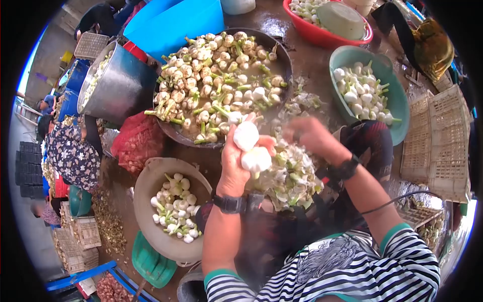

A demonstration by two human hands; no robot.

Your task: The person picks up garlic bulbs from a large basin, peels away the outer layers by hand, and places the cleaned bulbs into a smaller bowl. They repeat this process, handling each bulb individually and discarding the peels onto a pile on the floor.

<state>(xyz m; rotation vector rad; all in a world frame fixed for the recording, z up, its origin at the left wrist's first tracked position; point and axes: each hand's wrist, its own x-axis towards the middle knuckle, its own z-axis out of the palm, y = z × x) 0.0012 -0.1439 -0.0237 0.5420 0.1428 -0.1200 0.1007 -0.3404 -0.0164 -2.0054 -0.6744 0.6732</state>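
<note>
White garlic bulbs [246,135] rest in my left hand [233,163], whose fingers curl round them; a second bulb [256,160] shows just below the first. Off to the right, my right hand [309,135] is smeared by motion, so I cannot make out its fingers. It is over a heap of peeled-off garlic skins and leaves [292,176]. Beyond both hands stands a wide dark basin [287,65] of murky water, full of brownish unpeeled garlic bulbs [186,80] with green stems.
A grey basin [146,211] of white garlic is at lower left; a green basin [402,105] holds more at right. A red basin [329,38], blue tub [176,25], metal pot [126,83] and red net sack [136,143] surround the dark basin. Plastic crates [432,136] stand far right.
</note>
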